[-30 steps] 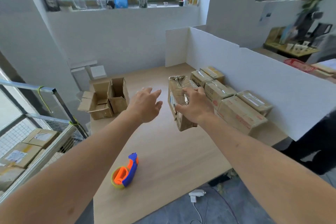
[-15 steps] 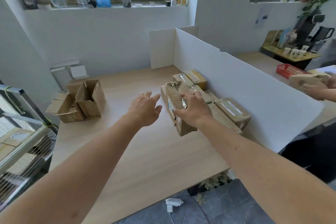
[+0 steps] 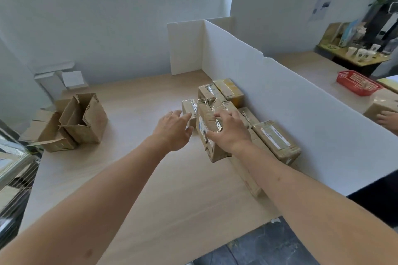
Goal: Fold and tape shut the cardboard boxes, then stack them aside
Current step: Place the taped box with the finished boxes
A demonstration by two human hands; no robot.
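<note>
Left hand [image 3: 174, 128] hovers with loose, straight fingers just left of the taped box [image 3: 210, 127], holding nothing. Right hand [image 3: 231, 132] curls over the box's top, carrying it above the stacked boxes [image 3: 276, 139]. It looks light and stiff, the tape slick; gripping the cardboard edges seems safest.

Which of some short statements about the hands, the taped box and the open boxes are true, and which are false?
1. The right hand grips the taped brown cardboard box. True.
2. The left hand holds a tape dispenser. False: it is open and holds nothing.
3. The open, untaped brown cardboard boxes stand at the left of the light wooden table. True.
4. The finished boxes lie far from the white divider panel. False: the row of taped brown boxes lies beside it.
</note>
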